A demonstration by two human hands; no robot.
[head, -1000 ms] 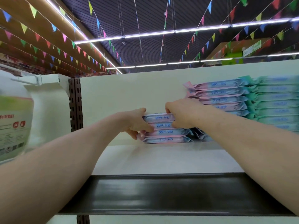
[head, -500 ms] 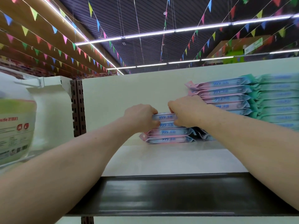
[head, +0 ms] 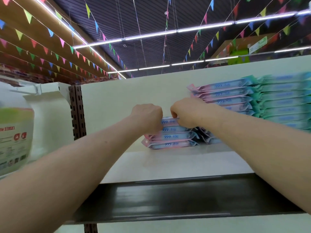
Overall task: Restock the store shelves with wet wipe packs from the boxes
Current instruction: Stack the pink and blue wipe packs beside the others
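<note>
Leftmost, a large white bag (head: 15, 125) with a green band and small red marks on its label fills the edge of the view, blurred. Just right of it stands a brown slotted upright (head: 78, 111). From there a pale back panel (head: 127, 95) runs across behind the shelf (head: 168, 165), whose white deck ends in a dark glossy front lip (head: 168, 199) nearest the camera.

Both bare forearms reach up over that lip toward the rear of the deck. The left hand (head: 148, 117) is knuckles-up, its fingers curled around the left end of the short stack (head: 173, 137) — four pink-and-blue wet wipe packs printed "999", lying flat near the back panel. It covers the ends of the upper two packs, and its fingertips are hidden behind the hand. The right hand (head: 186, 113) comes in from the other side, fingers bent down and pinching the top pack (head: 170, 121), so the two hands sit close together above it.

Past the right wrist, just beside the short stack, rises a tall stack (head: 225, 94) of the same pink-and-blue packs. Hard against that is a teal stack (head: 284, 101) of about equal height — both are blurred. Overhead hang strings of coloured bunting (head: 62, 42) and long light strips (head: 151, 34).
</note>
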